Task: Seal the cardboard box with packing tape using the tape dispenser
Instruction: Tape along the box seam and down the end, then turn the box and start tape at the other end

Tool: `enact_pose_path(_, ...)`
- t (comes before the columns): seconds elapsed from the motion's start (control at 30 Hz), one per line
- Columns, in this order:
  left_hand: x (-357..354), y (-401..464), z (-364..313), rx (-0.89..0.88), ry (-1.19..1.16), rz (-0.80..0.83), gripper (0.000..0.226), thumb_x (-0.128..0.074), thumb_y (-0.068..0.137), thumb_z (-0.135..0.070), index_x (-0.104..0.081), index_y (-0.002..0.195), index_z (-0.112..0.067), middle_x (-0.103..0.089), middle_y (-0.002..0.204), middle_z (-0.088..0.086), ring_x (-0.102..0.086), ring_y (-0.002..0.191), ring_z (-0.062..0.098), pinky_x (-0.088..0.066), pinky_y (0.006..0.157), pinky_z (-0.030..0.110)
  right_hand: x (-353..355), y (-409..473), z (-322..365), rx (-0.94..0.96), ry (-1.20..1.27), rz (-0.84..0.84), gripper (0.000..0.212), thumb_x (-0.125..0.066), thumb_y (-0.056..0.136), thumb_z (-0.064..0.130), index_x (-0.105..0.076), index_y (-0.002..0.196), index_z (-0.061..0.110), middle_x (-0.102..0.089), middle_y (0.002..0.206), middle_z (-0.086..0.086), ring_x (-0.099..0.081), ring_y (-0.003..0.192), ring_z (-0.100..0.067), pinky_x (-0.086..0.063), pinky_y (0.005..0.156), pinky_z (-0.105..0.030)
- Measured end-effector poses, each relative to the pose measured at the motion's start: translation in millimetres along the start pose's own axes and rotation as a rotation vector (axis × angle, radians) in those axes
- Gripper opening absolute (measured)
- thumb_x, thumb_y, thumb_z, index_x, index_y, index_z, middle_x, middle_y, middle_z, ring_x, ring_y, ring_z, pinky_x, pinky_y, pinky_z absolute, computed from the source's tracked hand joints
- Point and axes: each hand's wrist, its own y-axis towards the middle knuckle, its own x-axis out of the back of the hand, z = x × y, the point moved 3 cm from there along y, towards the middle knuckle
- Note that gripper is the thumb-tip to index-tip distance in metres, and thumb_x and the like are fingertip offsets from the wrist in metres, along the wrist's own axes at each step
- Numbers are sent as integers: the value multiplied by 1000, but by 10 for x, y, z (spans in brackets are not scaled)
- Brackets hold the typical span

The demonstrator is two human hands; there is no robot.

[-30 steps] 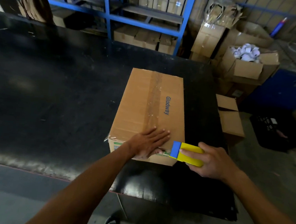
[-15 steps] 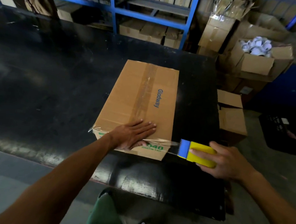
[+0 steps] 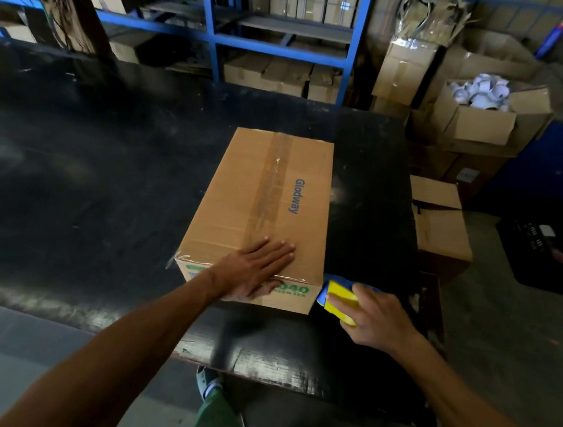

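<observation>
A closed brown cardboard box [image 3: 241,192] marked "Glodway" lies on the black table [image 3: 87,177], with clear tape running down its top seam. My left hand [image 3: 254,269] lies flat on the box's near top edge, fingers spread over the tape and thumb down the front face. My right hand [image 3: 373,317] grips the yellow and blue tape dispenser [image 3: 337,299], which sits against the box's near right corner. A strip of clear tape runs along the near top edge of the box.
Blue metal shelving [image 3: 282,48] with stacked cartons stands behind the table. Open cartons [image 3: 481,122], one holding white rolls, stand at the right. A smaller carton [image 3: 441,221] sits beside the table's right edge, and a black crate [image 3: 544,256] is on the floor.
My right hand drew the dispenser rightward along the box's near edge, out past the corner, then brought it in against the right corner. My left hand stayed flat on the near edge.
</observation>
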Motion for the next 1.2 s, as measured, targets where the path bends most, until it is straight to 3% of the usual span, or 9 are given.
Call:
enact_pose_path(0.2, -19, 469, -514, 42, -29, 21, 57, -40, 100, -52, -34, 153, -29, -35, 154, 26, -29, 146, 42, -19, 116, 64, 215, -26, -290, -322, 92, -32, 54, -76, 59, 42, -71, 113, 38, -61, 87, -9, -65, 61, -31, -48, 43, -34)
enact_pose_path(0.3, -92, 622, -638, 169, -96, -19, 37, -43, 100, -46, -64, 125, -28, -42, 151, 25, -36, 142, 42, -31, 107, 67, 333, -112, -460, -484, 157, -34, 59, -85, 57, 38, -70, 114, 39, -56, 84, -8, -63, 61, -34, -48, 45, -36)
enact_pose_path(0.4, -118, 646, -669, 243, -141, -67, 35, -47, 93, -44, -66, 117, -27, -38, 155, 20, -34, 145, 36, -33, 107, 66, 379, -255, -500, -568, 207, -78, 58, -82, 60, 38, -68, 117, 41, -54, 83, -6, -61, 60, -36, -50, 46, -38)
enact_pose_path(0.53, 67, 780, -496, 794, -365, 104, 101, -19, 87, -81, 5, 158, -14, 23, 161, 14, 17, 151, 32, 16, 117, 57, 404, -306, -457, -625, 260, -119, 55, -67, 67, 51, -62, 121, 47, -52, 84, -3, -61, 63, -35, -49, 49, -38)
enact_pose_path(0.63, 135, 851, -418, 1116, -377, 251, 119, -25, 79, -88, 7, 156, -2, 17, 160, 28, 18, 149, 42, 14, 117, 61, 449, -228, -438, -633, 295, -169, 54, -63, 73, 56, -57, 126, 48, -49, 84, -1, -60, 67, -32, -48, 54, -37)
enact_pose_path(0.8, 159, 749, -392, 1038, -348, 346, 125, -35, 75, -87, 1, 155, 2, 10, 160, 32, 15, 148, 47, 9, 116, 65, 588, 37, -395, -668, 387, -261, 52, -67, 77, 56, -55, 127, 50, -52, 85, -1, -59, 75, -28, -51, 62, -39)
enact_pose_path(0.93, 241, 287, -144, 791, -294, 412, 126, -46, 73, -84, -2, 157, -3, 8, 163, 25, 11, 150, 42, 6, 119, 61, 643, 279, -375, -805, 665, -403, 50, -74, 73, 53, -62, 121, 47, -63, 83, -3, -65, 82, -25, -53, 70, -37)
enact_pose_path(1.07, 440, -282, 327, 553, -221, 637, 131, -70, 71, -69, 9, 157, -13, 17, 165, 13, 12, 152, 31, 3, 121, 57, 699, 544, -348, -849, 993, -480, 50, -77, 69, 54, -66, 117, 47, -72, 109, 12, -65, 100, -9, -52, 89, -30)
enact_pose_path(1.2, 511, -331, 231, 701, -268, 635, 135, -80, 68, -61, 17, 156, -27, 21, 163, 16, 14, 149, 42, 0, 111, 75, 770, 783, -267, -851, 1099, -519, 53, -77, 67, 55, -66, 118, 44, -68, 122, 11, -62, 110, -8, -51, 98, -36)
